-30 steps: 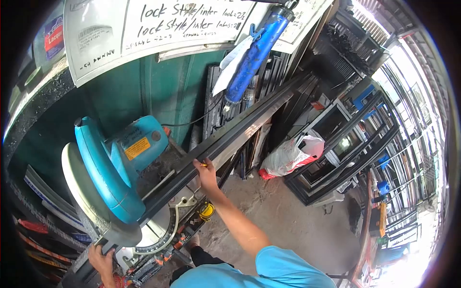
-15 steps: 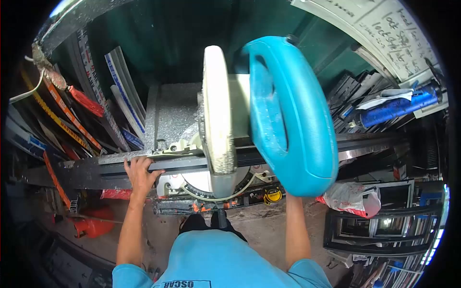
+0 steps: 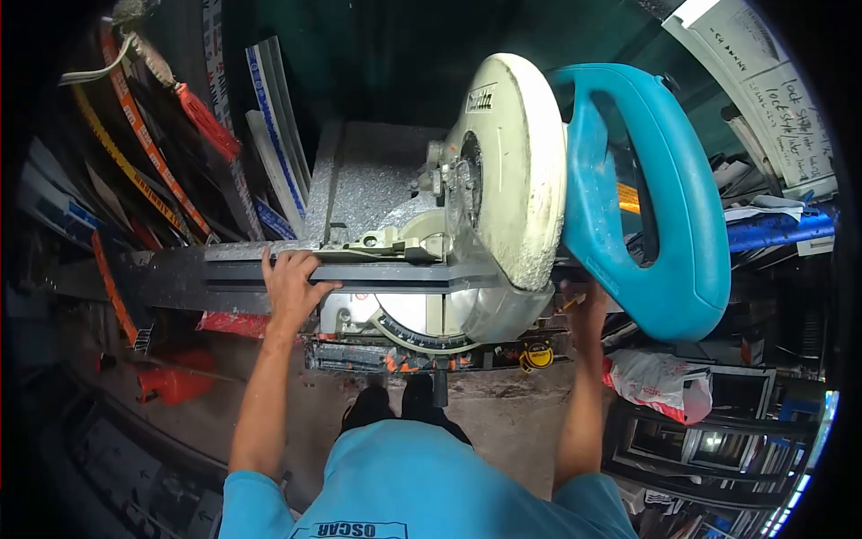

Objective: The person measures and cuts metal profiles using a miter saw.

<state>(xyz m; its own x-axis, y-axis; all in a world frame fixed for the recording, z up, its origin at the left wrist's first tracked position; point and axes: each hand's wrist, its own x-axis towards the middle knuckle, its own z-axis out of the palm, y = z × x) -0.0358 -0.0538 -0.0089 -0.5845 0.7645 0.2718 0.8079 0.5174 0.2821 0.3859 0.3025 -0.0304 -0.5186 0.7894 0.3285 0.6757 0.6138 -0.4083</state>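
A miter saw with a cream guard (image 3: 516, 171) and a teal handle (image 3: 696, 207) stands in front of me. Under its blade guard, a long dark metal profile (image 3: 386, 275) lies against the fence (image 3: 364, 246). My left hand (image 3: 292, 286) grips this profile left of the blade, fingers over the far side and thumb along the near side. Right of the guard, below the teal handle, is my right hand (image 3: 587, 314), blurred and partly in shadow. Its fingers look closed, with a small yellowish thing at their tips that I cannot make out.
Several metal strips (image 3: 274, 135) lean at the back left beside a red tassel-like brush (image 3: 208, 124). A yellow tape measure (image 3: 537, 356) lies at the saw's front edge. A plastic bag (image 3: 660, 382) and dark frames (image 3: 718, 427) are at the right; a red cylinder (image 3: 175, 382) stands on the floor.
My view has shifted, so the saw appears further right and its guard's side shows. My right hand, mostly hidden by the handle before, now shows beside the guard. My left hand stays on the profile.
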